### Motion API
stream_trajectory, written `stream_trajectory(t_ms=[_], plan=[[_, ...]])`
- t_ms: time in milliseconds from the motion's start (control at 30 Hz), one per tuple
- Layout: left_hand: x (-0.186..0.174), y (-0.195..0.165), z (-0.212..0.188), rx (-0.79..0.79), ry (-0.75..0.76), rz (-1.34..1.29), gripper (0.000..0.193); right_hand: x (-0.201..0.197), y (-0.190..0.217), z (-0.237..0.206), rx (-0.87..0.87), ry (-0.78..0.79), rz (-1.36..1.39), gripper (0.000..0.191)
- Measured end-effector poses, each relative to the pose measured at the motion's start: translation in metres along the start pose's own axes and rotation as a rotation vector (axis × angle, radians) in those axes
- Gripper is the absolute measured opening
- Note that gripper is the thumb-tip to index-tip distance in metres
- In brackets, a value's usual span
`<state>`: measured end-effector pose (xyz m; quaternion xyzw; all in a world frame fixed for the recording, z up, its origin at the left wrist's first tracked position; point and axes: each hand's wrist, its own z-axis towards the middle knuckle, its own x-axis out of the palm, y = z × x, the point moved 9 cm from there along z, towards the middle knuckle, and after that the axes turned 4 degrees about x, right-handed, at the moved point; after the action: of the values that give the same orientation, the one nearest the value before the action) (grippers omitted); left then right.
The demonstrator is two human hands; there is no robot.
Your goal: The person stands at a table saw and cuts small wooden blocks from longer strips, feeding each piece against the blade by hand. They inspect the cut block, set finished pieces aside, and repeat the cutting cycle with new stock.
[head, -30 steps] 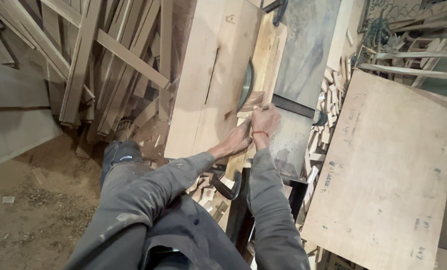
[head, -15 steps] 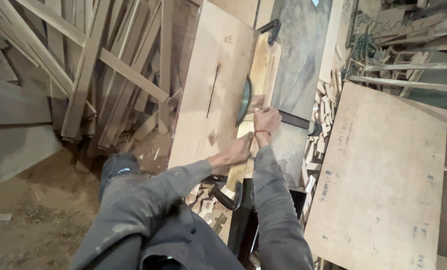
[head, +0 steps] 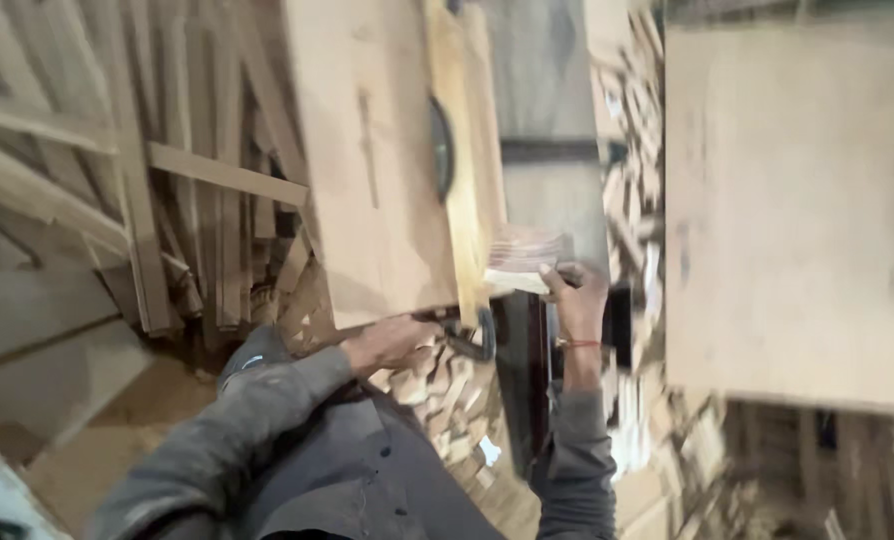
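The right hand (head: 574,290) pinches a small wood block (head: 523,262) against the yellow fence (head: 464,200) short of the saw blade (head: 441,150) (uncut yet, I'd judge), while the left hand (head: 392,343) rests curled at the worktop (head: 367,150) edge.

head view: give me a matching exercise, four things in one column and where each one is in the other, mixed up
1 small wood block
2 saw blade
3 large plywood sheet
4 loose slats

a piled at far left
b standing up out of a slot in the table top
c held in the right hand
d lying flat at far right

Pairs: 1-c, 2-b, 3-d, 4-a
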<state>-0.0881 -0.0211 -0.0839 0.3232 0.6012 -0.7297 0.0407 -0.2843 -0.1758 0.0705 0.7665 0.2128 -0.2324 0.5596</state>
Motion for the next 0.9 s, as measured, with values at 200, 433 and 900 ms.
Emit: stream_trajectory(t_ms=[200,433,900], plan=[[0.006,-0.001,-0.010,-0.097,-0.176,-0.360,0.044,-0.013,-0.188,-0.134,0.293,0.113,0.305,0.020],[0.035,0.002,-0.043,-0.353,0.083,-0.166,0.029,0.012,-0.356,-0.285,0.325,0.112,-0.237,0.025],[0.038,-0.034,-0.048,-0.202,0.019,-0.193,0.033,-0.171,-0.253,-0.128,0.039,-0.770,-0.685,0.030]])
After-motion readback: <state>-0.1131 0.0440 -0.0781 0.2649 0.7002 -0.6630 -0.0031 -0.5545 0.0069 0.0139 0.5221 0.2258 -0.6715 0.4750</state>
